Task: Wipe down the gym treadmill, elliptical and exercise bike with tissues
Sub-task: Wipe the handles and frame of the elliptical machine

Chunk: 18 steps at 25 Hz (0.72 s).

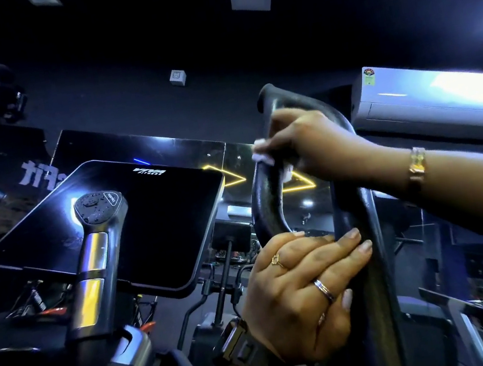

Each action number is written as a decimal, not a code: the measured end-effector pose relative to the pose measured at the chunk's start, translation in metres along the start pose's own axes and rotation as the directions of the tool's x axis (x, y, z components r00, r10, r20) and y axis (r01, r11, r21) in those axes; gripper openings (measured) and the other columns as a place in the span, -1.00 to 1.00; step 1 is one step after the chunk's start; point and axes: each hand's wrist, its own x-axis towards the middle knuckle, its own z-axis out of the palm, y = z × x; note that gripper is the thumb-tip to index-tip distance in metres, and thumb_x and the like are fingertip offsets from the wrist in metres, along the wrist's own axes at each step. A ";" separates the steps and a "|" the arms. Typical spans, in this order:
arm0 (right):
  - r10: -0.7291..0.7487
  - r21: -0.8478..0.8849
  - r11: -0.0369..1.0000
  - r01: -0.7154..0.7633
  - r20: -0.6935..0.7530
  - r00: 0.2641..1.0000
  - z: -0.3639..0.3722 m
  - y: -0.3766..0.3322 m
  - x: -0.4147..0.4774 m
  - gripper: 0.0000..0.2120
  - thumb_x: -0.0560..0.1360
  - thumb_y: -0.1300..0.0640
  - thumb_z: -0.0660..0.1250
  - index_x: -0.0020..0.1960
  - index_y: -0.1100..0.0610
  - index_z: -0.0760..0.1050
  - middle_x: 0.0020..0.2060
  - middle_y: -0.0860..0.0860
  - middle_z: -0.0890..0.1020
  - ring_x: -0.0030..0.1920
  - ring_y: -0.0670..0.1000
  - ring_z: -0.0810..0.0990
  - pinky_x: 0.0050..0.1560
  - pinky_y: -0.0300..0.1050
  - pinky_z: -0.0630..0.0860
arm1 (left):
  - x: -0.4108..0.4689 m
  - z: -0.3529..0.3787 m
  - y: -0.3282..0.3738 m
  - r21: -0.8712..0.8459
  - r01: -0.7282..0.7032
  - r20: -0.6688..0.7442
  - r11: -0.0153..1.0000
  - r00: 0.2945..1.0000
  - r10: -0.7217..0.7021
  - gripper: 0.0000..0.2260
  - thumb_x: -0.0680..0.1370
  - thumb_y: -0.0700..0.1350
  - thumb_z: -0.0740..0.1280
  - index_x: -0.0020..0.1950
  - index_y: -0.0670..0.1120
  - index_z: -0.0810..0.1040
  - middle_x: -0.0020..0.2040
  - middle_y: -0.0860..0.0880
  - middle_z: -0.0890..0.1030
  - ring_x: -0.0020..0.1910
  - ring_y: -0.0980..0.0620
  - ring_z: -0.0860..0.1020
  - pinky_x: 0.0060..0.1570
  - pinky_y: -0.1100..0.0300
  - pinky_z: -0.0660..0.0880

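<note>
Dark gym walls and a black ceiling fill the background, with a white air conditioner glowing on the far right and neon yellow lines reflected in a mirror behind the machines. At centre left is a black console, unlit, and in front of it a fixed handle with silver sensor plates.

The work is on the looped black handle to the right of the console, which looks like the moving arm of the elliptical. The right grip, with a bracelet on its wrist, is closed around the upper bend of the loop. It presses a white tissue against the bar, and bits of tissue show at the fingertips and under the palm. The left grip, with rings and a dark watch, is wrapped round the lower part of the same handle, apparently to steady it.

So the step in hand seems to be wiping the elliptical's handle, with the top of the loop being covered now. The next move likely calls for sliding the tissue down the curve toward the left grip. That hand would then have to shift so the part beneath it gets wiped too. The tissue needs to stay bunched so it does not tear on the textured rubber.
</note>
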 end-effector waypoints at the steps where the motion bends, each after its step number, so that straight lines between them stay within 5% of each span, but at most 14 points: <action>1: -0.008 0.056 0.998 0.006 0.042 0.999 -0.001 -0.007 -0.005 -0.86 0.43 0.23 0.41 -0.05 0.12 0.71 -0.27 0.03 0.49 -0.28 -0.05 0.47 -0.25 -0.26 0.33 | -0.003 0.002 -0.002 0.002 -0.013 0.003 1.000 1.000 0.013 -0.60 0.64 -0.04 0.04 0.24 -0.10 0.63 0.27 0.00 0.60 0.15 0.05 0.59 0.23 0.11 0.43; 4: -0.172 0.196 0.970 0.143 0.135 0.976 -0.006 -0.027 -0.018 -0.85 0.45 0.14 0.39 -0.06 0.12 0.71 -0.29 0.04 0.52 -0.32 -0.08 0.45 -0.28 -0.31 0.32 | -0.004 0.002 -0.005 0.003 -0.036 0.018 0.999 0.999 0.036 -0.62 0.62 -0.06 0.08 0.25 -0.10 0.62 0.28 0.00 0.59 0.13 0.02 0.61 0.16 0.05 0.48; 9: 0.081 0.125 0.988 -0.086 0.047 0.996 -0.011 0.017 0.006 -0.82 0.48 0.11 0.39 -0.01 0.13 0.71 -0.27 -0.03 0.47 -0.31 -0.13 0.42 -0.18 -0.48 0.33 | -0.006 0.001 -0.003 0.015 -0.003 0.000 1.000 1.000 0.003 -0.63 0.61 -0.05 0.10 0.25 -0.09 0.62 0.29 0.01 0.59 0.17 0.05 0.59 0.17 0.04 0.47; 15: -0.187 0.331 0.933 0.139 0.118 0.975 -0.014 -0.038 -0.038 -0.77 0.51 0.06 0.31 -0.01 0.12 0.70 -0.20 0.03 0.59 -0.23 -0.11 0.57 -0.19 -0.38 0.45 | -0.003 -0.003 -0.001 0.037 -0.007 0.018 0.999 1.000 0.007 -0.63 0.61 -0.07 0.10 0.23 -0.12 0.64 0.22 -0.02 0.63 0.11 -0.01 0.60 0.22 0.08 0.43; 18: -0.009 0.275 0.962 -0.006 0.053 0.999 -0.010 -0.002 -0.012 -0.83 0.47 0.15 0.40 0.02 0.14 0.69 -0.17 0.02 0.56 -0.16 -0.14 0.53 -0.11 -0.55 0.36 | -0.002 -0.002 0.001 0.063 0.016 0.006 0.998 1.000 -0.017 -0.65 0.58 -0.09 0.15 0.24 -0.10 0.63 0.27 0.00 0.60 0.16 0.04 0.59 0.29 0.13 0.37</action>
